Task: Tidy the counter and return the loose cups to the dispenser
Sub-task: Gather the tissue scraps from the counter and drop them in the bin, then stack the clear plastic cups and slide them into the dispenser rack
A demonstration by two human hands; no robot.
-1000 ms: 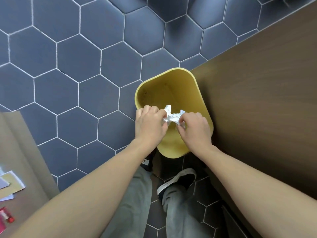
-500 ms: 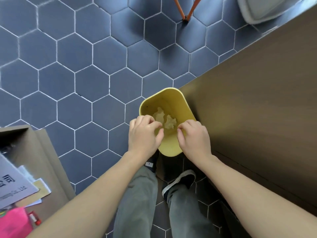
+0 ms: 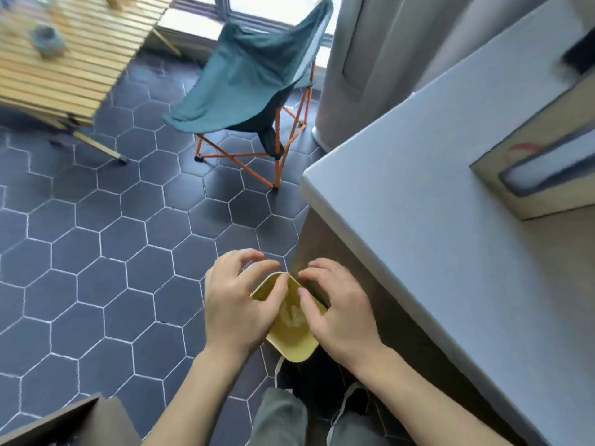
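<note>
A yellow waste bin (image 3: 294, 349) stands on the tiled floor beside the counter (image 3: 418, 194). Crumpled paper (image 3: 291, 315) lies inside it. My left hand (image 3: 236, 297) and my right hand (image 3: 338, 304) hover above the bin's mouth, fingers spread and curled, holding nothing. They cover part of the bin's rim. No cups or dispenser can be made out in this view.
A box with a slot (image 3: 534, 169) sits on the grey counter at the right. A green folding chair (image 3: 254, 75) with orange legs stands ahead. A slatted wooden table (image 3: 64, 53) is at the upper left. A cardboard box corner (image 3: 64, 420) shows at the bottom left.
The crumpled paper left my hands and dropped into the bin. My fingers have opened. The view has tilted up, bringing the chair, table and counter top into sight.
</note>
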